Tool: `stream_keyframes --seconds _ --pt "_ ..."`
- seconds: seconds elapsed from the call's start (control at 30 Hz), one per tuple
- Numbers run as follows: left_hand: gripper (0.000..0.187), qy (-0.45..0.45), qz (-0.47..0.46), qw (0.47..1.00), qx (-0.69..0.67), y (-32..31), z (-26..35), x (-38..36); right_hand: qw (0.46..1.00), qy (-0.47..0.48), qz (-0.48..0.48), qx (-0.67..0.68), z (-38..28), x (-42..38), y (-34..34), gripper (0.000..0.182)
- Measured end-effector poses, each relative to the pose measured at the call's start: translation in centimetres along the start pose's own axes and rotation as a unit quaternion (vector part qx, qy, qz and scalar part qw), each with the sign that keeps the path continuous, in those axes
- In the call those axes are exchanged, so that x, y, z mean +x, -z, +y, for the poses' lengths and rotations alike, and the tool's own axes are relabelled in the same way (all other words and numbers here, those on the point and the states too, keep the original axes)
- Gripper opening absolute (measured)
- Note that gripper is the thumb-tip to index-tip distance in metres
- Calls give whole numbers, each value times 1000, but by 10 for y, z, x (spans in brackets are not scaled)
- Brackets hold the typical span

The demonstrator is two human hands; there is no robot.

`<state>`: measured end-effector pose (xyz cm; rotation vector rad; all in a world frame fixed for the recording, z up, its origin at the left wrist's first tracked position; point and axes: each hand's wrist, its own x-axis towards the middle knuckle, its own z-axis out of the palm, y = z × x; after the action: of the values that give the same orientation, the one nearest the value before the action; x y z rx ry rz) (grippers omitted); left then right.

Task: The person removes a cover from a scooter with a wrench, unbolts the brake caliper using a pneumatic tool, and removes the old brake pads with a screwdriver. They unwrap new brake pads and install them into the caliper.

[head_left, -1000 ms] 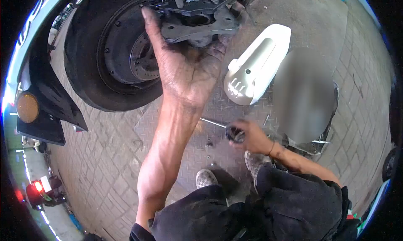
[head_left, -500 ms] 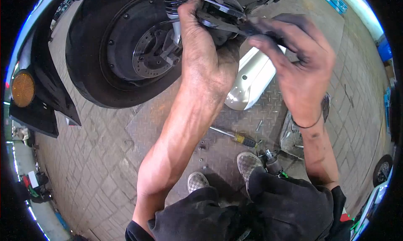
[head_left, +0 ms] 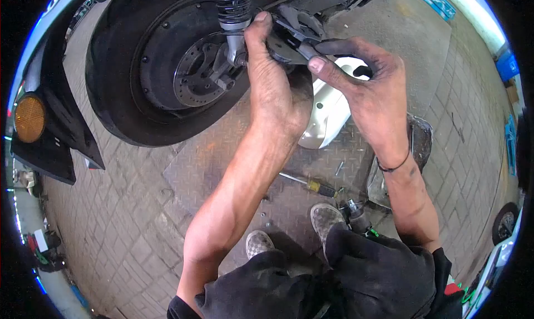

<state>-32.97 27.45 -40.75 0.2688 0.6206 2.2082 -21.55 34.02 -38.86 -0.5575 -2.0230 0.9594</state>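
My left hand (head_left: 275, 91) is closed around a dark, grimy mechanical part (head_left: 286, 49) with flat plates and a gap between them, its thumb pressed along the near side. Thumb and index finger of my right hand (head_left: 375, 94) pinch a small grey piece (head_left: 306, 49) at the right edge of this part. Soot-like dirt covers the right fingertips. Just left of the hands are a wheel (head_left: 122, 80) with a drilled brake disc (head_left: 194, 91) and a coil-spring shock absorber (head_left: 232, 10). A glossy white cover (head_left: 322, 119) lies below and behind the right hand.
On the metal floor plate (head_left: 222, 152) lie a screwdriver (head_left: 320, 187), a loose bolt (head_left: 339, 168) and small nuts. A power tool (head_left: 360, 222) is beside my right shoe (head_left: 325, 219). A grimy housing (head_left: 420, 141) sits behind my right forearm. A black panel with an orange reflector (head_left: 29, 118) stands left.
My right hand has moved left and slightly down, bringing its pinched fingers closer against the part. The left hand has shifted slightly right and down, still holding it.
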Motion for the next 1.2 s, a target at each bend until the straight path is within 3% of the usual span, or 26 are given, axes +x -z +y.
stream_keyframes --seconds 0.07,0.13,0.23,0.43,0.63,0.77,0.83,1.07,1.13,1.2 --pt "46 -2 -2 1000 -1 1 -1 -1 1000 -6 6 26 1 1 -3 31" --pt "48 0 7 1000 -6 0 0 -4 982 -101 -5 159 0 2 -5 31" --pt "50 -17 3 1000 8 1 -3 -6 970 -126 -11 207 1 7 -8 27" --pt "52 -4 -11 1000 12 9 -3 -6 993 -51 10 104 5 7 -8 27" --pt "54 -2 19 1000 -2 4 0 -11 994 -42 30 100 1 -1 -10 31" --pt "54 -2 -13 1000 -4 6 1 -11 996 -22 40 72 0 -2 -18 34" --pt "55 2 7 1000 -5 5 1 -13 991 -64 49 105 -3 -3 -20 35" --pt "55 1 -4 1000 -11 4 -1 -14 985 -75 47 149 -6 1 -16 37" --pt "46 -4 1 999 -36 6 3 -18 972 -92 -26 215 -3 7 -11 41" --pt "45 15 -9 1000 -14 14 8 -26 972 -94 -37 211 0 8 -10 45"
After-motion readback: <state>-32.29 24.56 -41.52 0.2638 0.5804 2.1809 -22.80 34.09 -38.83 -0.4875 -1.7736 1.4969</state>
